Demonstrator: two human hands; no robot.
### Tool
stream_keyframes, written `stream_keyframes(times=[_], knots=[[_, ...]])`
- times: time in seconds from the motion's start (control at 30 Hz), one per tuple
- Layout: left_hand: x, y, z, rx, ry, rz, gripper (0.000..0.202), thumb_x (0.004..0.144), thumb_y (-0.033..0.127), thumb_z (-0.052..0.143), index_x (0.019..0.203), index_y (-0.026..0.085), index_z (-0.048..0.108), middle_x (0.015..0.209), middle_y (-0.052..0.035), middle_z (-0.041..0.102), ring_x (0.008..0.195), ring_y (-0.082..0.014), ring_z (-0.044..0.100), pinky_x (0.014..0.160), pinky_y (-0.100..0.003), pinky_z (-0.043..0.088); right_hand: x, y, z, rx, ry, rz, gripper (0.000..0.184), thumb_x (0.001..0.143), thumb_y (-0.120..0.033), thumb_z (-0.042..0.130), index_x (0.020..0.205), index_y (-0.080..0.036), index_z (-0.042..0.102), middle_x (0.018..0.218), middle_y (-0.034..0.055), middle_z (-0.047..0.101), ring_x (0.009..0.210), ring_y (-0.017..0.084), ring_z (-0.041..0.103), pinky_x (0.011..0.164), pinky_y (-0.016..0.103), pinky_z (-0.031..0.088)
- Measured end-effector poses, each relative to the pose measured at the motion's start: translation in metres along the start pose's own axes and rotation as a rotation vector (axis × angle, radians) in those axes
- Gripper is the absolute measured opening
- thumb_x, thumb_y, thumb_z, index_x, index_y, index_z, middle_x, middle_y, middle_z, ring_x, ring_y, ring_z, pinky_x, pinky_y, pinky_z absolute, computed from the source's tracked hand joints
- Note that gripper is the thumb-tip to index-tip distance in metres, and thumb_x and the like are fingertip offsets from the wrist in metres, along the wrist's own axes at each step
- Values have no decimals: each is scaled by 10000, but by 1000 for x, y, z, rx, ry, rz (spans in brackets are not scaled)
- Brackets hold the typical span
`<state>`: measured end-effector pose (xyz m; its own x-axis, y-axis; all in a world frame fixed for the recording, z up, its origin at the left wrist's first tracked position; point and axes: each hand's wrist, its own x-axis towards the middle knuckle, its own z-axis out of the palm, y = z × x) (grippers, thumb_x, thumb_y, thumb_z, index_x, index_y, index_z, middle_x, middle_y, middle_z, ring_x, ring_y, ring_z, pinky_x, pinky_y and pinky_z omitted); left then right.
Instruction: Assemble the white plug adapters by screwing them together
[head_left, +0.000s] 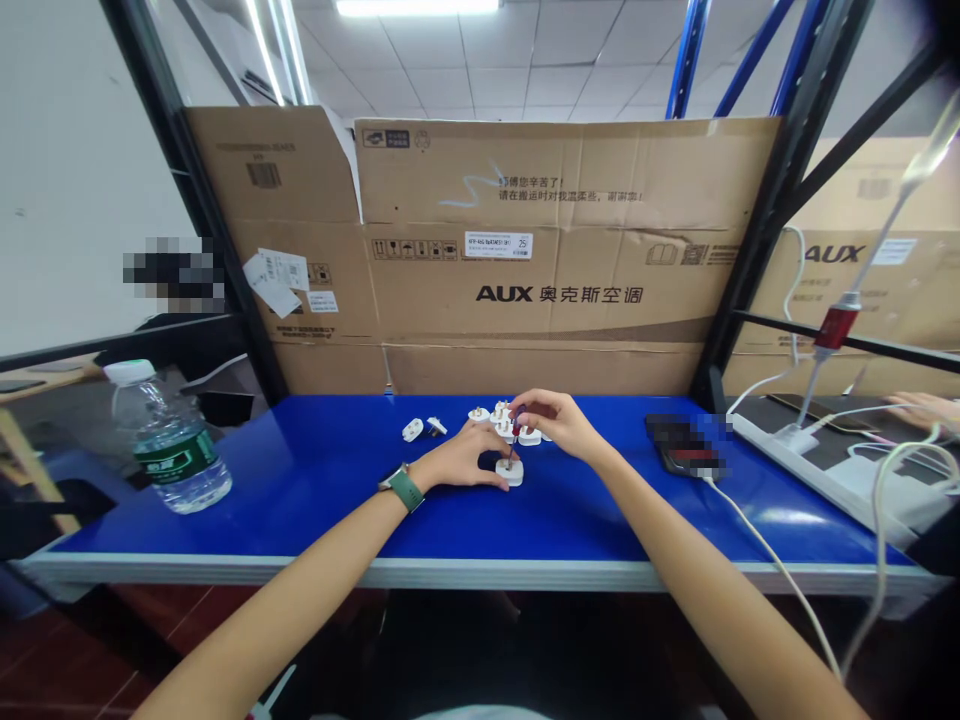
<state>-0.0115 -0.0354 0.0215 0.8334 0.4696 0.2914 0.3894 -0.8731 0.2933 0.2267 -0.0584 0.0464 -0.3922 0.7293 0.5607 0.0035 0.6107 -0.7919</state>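
My left hand point(472, 456) is closed around the side of a small white plug point(511, 474) lying on the blue tabletop, thumb and fingers pinching its edge. In my right hand point(553, 420) is a slim screwdriver point(516, 428) with a dark red-purple handle, held upright between the fingertips. Its tip meets the top of the plug, near the metal pins. Just behind my hands sits a group of several similar white plugs point(501, 412), partly covered by my fingers. Farther left lie a white plug part point(412, 430) and a dark-and-white piece point(436, 427).
A water bottle point(176, 445) stands at the left. On the right are a phone point(684, 446) with a white charging cable point(772, 570) and a white power strip point(810, 470). A cardboard sheet point(540, 320) walls off the back. Another person's hand point(926, 408) shows at far right.
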Motion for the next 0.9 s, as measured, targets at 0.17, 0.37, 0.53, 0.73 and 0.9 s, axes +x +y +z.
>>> stream_keyframes(times=[0.17,0.37,0.53,0.73,0.9], knots=[[0,-5,3,-16,7,19,483,780,606,818,1156,305,779,1141,-49,756,1215,-292,590,1108,-416,317,0,2,1,-17,-30,-40,264,919,-384,706,1102,-206,771,1056,72,782,864,200,723,815,355,603],[2,-1,3,-17,28,44,491,762,613,829,1131,293,785,1194,-56,738,1245,-297,585,1143,-421,331,-2,-1,6,19,-86,-40,328,927,-411,710,1192,-224,761,1149,87,763,977,216,721,892,368,593],[4,3,4,-21,37,44,468,764,597,833,1115,292,782,1228,-61,715,1246,-301,585,1129,-416,365,-1,3,13,26,-3,-21,314,801,-390,837,1064,-224,799,1099,75,761,964,218,720,884,351,588],[5,6,5,-1,15,57,441,805,578,810,1145,300,780,1190,-56,724,1215,-291,589,1090,-411,380,-1,4,14,68,-90,-53,351,932,-358,701,1264,-245,720,953,43,755,874,190,707,848,345,576],[4,9,4,11,16,62,430,821,572,799,1157,304,774,1170,-48,737,1209,-286,597,1083,-400,388,-1,-1,11,14,-99,-69,318,975,-424,638,1211,-223,711,1135,84,743,946,202,702,864,355,575]])
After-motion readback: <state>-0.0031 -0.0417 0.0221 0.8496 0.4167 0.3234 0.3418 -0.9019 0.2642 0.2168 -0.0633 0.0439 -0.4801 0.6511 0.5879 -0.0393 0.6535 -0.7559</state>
